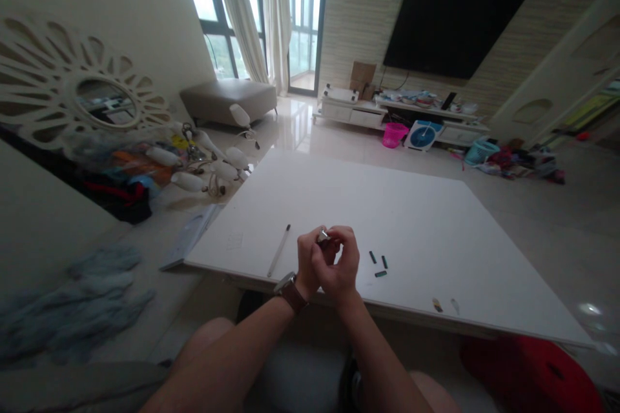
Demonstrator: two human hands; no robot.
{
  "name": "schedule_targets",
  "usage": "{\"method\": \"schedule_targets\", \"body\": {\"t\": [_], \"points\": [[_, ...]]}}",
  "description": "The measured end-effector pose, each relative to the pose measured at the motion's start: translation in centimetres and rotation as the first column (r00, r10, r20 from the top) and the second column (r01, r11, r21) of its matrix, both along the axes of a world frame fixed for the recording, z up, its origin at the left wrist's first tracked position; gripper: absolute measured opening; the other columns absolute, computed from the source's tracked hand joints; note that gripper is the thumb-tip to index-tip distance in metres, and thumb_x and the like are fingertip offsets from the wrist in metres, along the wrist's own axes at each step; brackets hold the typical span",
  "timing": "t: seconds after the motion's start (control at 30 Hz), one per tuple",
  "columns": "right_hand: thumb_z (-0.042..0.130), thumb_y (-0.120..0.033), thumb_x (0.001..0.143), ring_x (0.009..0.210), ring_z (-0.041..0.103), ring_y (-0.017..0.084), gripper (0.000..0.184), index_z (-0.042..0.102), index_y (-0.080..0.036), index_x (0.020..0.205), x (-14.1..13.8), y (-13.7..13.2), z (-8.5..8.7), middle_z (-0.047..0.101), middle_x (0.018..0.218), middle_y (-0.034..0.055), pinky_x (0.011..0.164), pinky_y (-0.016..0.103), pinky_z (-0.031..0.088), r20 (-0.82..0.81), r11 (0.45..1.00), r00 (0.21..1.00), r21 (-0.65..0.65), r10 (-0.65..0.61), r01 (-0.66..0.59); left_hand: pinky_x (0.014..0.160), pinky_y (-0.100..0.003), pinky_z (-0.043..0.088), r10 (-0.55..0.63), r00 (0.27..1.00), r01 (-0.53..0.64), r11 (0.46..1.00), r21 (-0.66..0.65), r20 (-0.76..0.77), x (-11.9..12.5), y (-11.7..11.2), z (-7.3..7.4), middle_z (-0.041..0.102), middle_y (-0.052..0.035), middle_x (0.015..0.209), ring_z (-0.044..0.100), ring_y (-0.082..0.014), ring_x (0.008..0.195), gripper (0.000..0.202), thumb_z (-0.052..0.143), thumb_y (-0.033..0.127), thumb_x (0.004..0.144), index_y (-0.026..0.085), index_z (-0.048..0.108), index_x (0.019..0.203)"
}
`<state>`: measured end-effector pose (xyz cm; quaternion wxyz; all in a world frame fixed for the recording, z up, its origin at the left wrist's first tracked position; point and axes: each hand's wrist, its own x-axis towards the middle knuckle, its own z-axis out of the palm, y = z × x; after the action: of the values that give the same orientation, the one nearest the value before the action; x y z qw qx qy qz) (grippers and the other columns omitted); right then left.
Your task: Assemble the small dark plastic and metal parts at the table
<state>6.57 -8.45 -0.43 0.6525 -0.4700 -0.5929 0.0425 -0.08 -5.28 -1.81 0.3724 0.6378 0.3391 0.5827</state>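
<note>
Over the white board (387, 206), left hand (307, 263) and right hand (341, 266) curl together, both pinching a small silvery piece (323, 237).

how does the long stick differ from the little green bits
The stick is long, thin and pale; the green bits are short and dark. The stick lies alone left of the hands; the bits cluster right of them. Both lie untouched on the white board.
</note>
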Motion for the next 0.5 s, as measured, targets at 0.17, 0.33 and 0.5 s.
{"method": "schedule_targets", "body": {"t": [0.17, 0.33, 0.5], "points": [[0.064, -0.014, 0.079, 0.078, 0.055, 0.017, 0.026, 0.055, -0.022, 0.101, -0.02, 0.0, -0.12, 0.057, 0.091, 0.0021, 0.068, 0.032, 0.048, 0.006, 1.0, 1.0, 0.008, -0.009, 0.009, 0.048, -0.022, 0.033, -0.007, 1.0, 0.007, 1.0, -0.009, 0.017, 0.05, -0.05, 0.04, 0.053, 0.0031, 0.055, 0.043, -0.0091, 0.05, 0.026, 0.062, 0.027, 0.085, 0.017, 0.05, 0.064], [0.064, -0.015, 0.079, 0.078, 0.055, 0.018, 0.022, 0.055, -0.022, 0.098, 0.1, 0.03, 0.01, 0.057, 0.088, 0.0023, 0.067, 0.033, 0.048, 0.029, 1.0, 1.0, 0.001, -0.009, 0.009, 0.046, -0.022, 0.032, 0.005, 1.0, -0.005, 1.0, 0.018, 0.012, 0.01, 0.07, 0.07, 0.051, 0.0034, 0.052, 0.042, -0.0087, 0.048, 0.027, 0.063, 0.026, 0.082, 0.018, 0.049, 0.061], [0.064, -0.015, 0.077, 0.077, 0.053, 0.018, 0.022, 0.054, -0.022, 0.095, 0.06, 0.01, 0.25, 0.055, 0.086, 0.0015, 0.066, 0.032, 0.046, 0.042, 1.0, 0.999, 0.006, -0.011, 0.01, 0.047, -0.021, 0.034, -0.027, 0.998, 0.03, 0.998, -0.063, 0.053, -0.04, -0.14, 0.22, 0.051, 0.0034, 0.055, 0.043, -0.0091, 0.051, 0.027, 0.065, 0.027, 0.081, 0.017, 0.049, 0.061]]}}
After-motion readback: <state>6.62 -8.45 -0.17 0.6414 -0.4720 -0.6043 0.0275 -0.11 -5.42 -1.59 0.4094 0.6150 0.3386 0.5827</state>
